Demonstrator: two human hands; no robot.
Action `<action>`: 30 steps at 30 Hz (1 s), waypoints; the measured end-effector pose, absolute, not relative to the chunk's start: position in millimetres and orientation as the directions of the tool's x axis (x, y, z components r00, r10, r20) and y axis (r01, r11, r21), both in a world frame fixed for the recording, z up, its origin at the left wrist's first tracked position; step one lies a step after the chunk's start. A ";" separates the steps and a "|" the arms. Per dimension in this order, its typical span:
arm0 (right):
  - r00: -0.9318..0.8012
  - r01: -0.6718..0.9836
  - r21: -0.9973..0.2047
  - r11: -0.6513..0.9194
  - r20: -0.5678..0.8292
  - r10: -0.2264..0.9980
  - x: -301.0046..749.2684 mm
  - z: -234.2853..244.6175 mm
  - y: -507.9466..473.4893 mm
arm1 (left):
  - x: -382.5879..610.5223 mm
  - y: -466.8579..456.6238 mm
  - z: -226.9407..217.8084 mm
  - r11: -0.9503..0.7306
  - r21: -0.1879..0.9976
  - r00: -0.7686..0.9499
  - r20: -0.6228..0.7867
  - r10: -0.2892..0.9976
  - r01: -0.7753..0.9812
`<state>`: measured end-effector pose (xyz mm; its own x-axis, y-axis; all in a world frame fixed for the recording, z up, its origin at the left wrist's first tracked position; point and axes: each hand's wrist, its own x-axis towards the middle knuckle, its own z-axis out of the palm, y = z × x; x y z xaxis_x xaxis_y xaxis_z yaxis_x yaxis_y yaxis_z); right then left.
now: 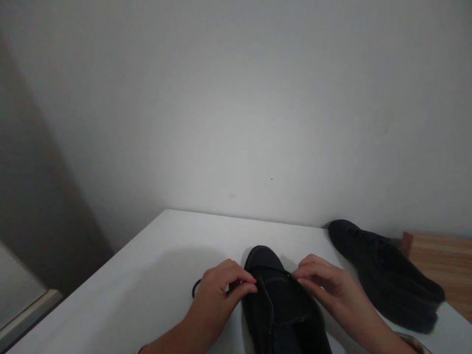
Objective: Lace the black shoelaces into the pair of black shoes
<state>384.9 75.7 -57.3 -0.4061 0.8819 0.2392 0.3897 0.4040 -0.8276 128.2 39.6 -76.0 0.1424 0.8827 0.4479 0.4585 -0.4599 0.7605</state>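
A black shoe (285,300) points toe-away on the white table in front of me, its tongue showing between the two side flaps. My left hand (221,300) pinches thumb and forefinger together at the edge of its left flap. Beside that hand a thin black loop (195,287) sticks out, like a shoelace; most of it is hidden. On the opposite side, my right hand (328,285) is closed at the right flap, thumb against fingers. Whether either pinch also holds a lace cannot be seen.
A second black shoe (383,275) lies to the right, near the wall and a wood-grain board or box (442,265). The white table (147,275) meets a pale wall (236,123) at the back. Its left edge slopes toward me.
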 end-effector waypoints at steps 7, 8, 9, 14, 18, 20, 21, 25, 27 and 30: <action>-0.437 0.404 -0.770 0.494 0.312 0.843 384.5 -56.7 70.0 | 118.0 33.7 -67.5 -0.548 0.723 0.283 0.469 0.837 0.422; -0.434 0.412 -0.768 0.490 0.308 0.847 384.2 -56.6 69.4 | 118.3 33.5 -66.8 -0.545 0.724 0.279 0.468 0.838 0.423; -0.431 0.415 -0.772 0.482 0.300 0.851 383.7 -56.2 68.6 | 119.1 33.5 -66.5 -0.541 0.728 0.271 0.468 0.841 0.421; -0.433 0.427 -0.774 0.468 0.279 0.857 382.5 -48.9 60.8 | 127.2 35.6 -70.3 -0.504 0.723 0.179 0.481 0.858 0.474; -0.448 0.444 -0.740 0.505 0.304 0.841 381.6 -36.8 52.5 | 130.6 37.9 -73.2 -0.484 0.754 0.165 0.462 0.872 0.445; -0.473 0.469 -0.716 0.518 0.292 0.831 379.1 -27.8 49.7 | 130.8 39.0 -74.0 -0.479 0.774 0.183 0.444 0.877 0.415; -0.490 0.499 -0.692 0.522 0.271 0.828 377.0 -22.6 48.9 | 130.8 39.3 -74.4 -0.480 0.779 0.198 0.438 0.877 0.404; -0.535 0.696 -0.505 0.510 0.110 0.838 362.6 -2.6 51.0 | 131.0 38.8 -75.9 -0.511 0.781 0.276 0.434 0.857 0.359; -0.526 0.787 -0.361 0.500 0.033 0.850 353.2 3.6 54.6 | 131.6 38.3 -76.5 -0.511 0.786 0.285 0.431 0.856 0.347; -0.513 0.854 -0.117 0.507 -0.031 0.858 339.9 7.6 59.7 | 132.7 38.8 -76.6 -0.502 0.797 0.269 0.430 0.862 0.335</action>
